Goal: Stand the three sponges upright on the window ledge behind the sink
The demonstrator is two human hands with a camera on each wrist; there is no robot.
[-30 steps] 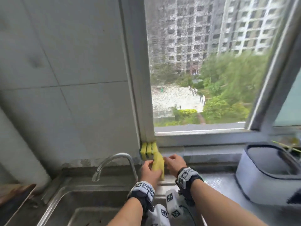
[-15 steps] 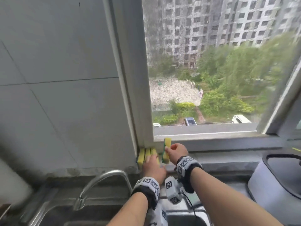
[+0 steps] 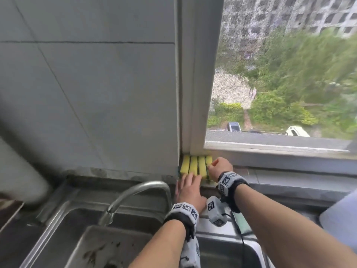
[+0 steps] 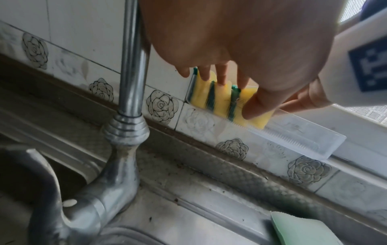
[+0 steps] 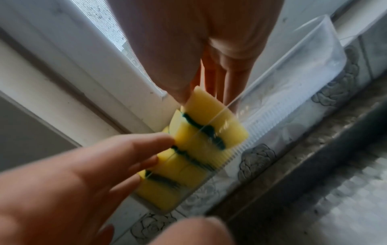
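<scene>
Seating the last sponge, so working left to right. Faucet (image 3: 135, 192) stands over the sink (image 3: 81, 244) at far left, clear of both hands. My left hand (image 3: 188, 190) lies flat, fingers straight, fingertips (image 4: 204, 75) pressing the tops and front of the sponges (image 3: 195, 167); it grips nothing, just braces the row. The row stands on edge, yellow foam with green scrub strips between, packed into the corner against the window frame (image 3: 195, 113). I count four yellow slabs there, all touching, all upright as far as I can tell.

My right hand (image 3: 221, 168) is at the right end of the row, thumb and fingers pinching the outermost sponge (image 5: 213, 116). That view is blurred, so I cannot tell how deep the pinch goes.

To do this well, I think: keep the left hand as a stop, push the end sponge sideways until it is flush, let go with the right hand first, then lift the left straight up so nothing tips.

Containers: the sponges sit inside a clear plastic tray (image 4: 293, 137) on the window ledge (image 3: 289, 171). They fill its left end; the right part of the tray looks bare. Far right, a white tub (image 3: 342, 215), contents out of view.
</scene>
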